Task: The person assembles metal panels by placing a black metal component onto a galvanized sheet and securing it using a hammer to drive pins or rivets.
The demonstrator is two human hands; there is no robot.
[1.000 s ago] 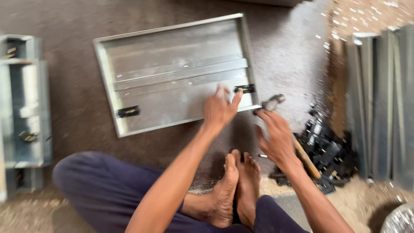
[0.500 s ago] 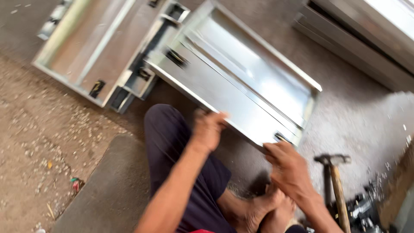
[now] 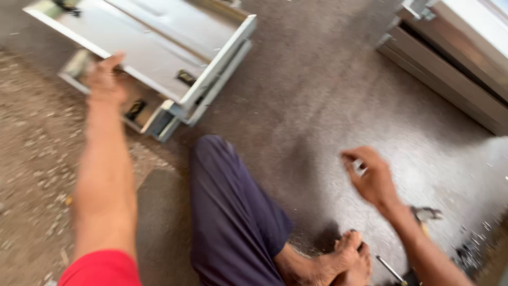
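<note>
Watching through the head camera, I saw the left hand stretched out to the far left, its fingers closed over the near edge of a shallow sheet-metal tray that lay tilted on top of another metal tray beneath it; the grip looked clamped on that edge, though blur hid the fingertips. The upper tray sat at the top left of my view, its bright rim running diagonally, with small dark fittings showing along the side wall. The lower tray poked out beneath it, resting on the dusty floor. The right hand hung in the air well apart from the trays, over the bare floor on the right, with thumb and forefinger pinched together on something small and pale that I could not make out; the other fingers curled loosely. Just below and right of that wrist I could see the head of a hammer lying on the floor, partly hidden by the forearm. Between the arms, a leg in dark blue trousers was folded across the ground, bare feet tucked near the bottom edge. Long metal sections lay stacked along the upper right corner.
</note>
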